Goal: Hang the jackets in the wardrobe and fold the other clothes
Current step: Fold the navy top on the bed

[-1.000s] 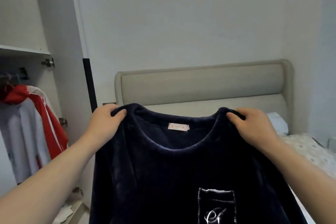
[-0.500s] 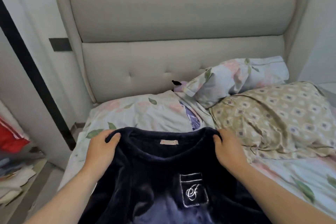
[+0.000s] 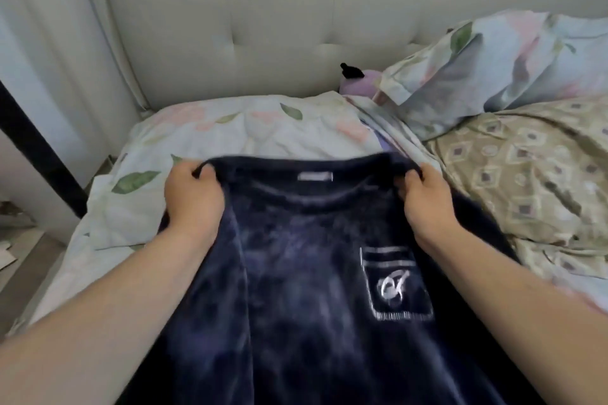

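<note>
A dark navy fleece top (image 3: 306, 289) with a small label at the neck and a chest pocket bearing a silver emblem is stretched out front side up over the bed (image 3: 230, 128). My left hand (image 3: 194, 197) grips its left shoulder beside the collar. My right hand (image 3: 424, 200) grips the right shoulder. The collar points toward the headboard, and the lower part of the top runs out of view at the bottom.
A beige padded headboard (image 3: 263, 26) stands behind. A floral pillow (image 3: 500, 66) and an olive patterned blanket (image 3: 526, 168) lie on the right side of the bed. A lilac soft toy (image 3: 358, 82) sits by the headboard. The floor and a dark wardrobe edge (image 3: 36, 148) are at left.
I turned from the wardrobe toward the bed and brought the top down from held up in the air to low over the mattress. Both hands kept their grip on the shoulders.
</note>
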`<act>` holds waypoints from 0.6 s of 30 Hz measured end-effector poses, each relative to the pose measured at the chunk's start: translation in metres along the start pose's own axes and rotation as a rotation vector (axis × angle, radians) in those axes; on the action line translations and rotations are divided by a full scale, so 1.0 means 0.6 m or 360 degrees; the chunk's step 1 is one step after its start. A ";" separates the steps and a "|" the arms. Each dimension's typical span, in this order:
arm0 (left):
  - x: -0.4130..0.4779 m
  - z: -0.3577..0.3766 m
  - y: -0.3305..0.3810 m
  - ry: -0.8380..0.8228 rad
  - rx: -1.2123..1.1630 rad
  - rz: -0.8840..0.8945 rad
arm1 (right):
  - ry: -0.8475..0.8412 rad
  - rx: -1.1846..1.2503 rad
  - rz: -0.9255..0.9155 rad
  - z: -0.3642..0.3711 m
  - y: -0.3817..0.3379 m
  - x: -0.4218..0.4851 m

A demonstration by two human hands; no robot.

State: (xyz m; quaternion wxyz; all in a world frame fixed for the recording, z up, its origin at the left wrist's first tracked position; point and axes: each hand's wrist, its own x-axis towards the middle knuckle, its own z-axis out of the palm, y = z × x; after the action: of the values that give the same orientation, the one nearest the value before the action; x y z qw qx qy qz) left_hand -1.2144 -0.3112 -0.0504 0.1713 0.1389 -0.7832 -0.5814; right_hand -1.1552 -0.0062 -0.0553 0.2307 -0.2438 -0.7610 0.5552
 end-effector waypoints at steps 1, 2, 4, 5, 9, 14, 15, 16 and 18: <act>0.022 0.011 0.010 0.0024 0.0185 0.0210 | 0.0031 -0.0098 -0.0110 0.012 -0.003 0.019; 0.046 0.023 0.022 -0.0021 0.0307 0.0370 | 0.0022 -0.0140 -0.0172 0.024 -0.007 0.039; 0.092 0.042 0.029 -0.0299 0.0536 0.0591 | -0.0151 -0.0313 -0.0255 0.046 -0.005 0.074; 0.107 0.048 0.019 -0.0455 0.0699 0.0692 | -0.0250 -0.0530 -0.0339 0.059 0.005 0.080; 0.109 0.064 -0.065 -0.0775 0.1198 0.0848 | -0.0320 -0.1348 -0.0742 0.096 0.089 0.073; 0.118 0.096 -0.066 -0.1054 0.1511 0.0616 | -0.0516 -0.1697 -0.0587 0.112 0.111 0.102; 0.113 0.094 -0.049 -0.1068 0.1515 0.0579 | -0.0602 -0.1768 -0.0512 0.113 0.098 0.109; 0.100 0.085 -0.033 -0.1064 0.1516 0.0567 | -0.0678 -0.1834 -0.0435 0.112 0.079 0.107; 0.050 0.053 -0.015 -0.1061 0.1533 0.0545 | -0.0729 -0.1910 -0.0378 0.107 0.051 0.088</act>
State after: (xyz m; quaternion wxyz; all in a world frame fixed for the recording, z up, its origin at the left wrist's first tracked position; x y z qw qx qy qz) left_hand -1.2551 -0.2986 -0.0641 -0.0741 -0.1168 -0.9807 -0.1382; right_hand -1.2327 -0.0122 -0.0983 -0.0538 -0.1201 -0.9904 0.0426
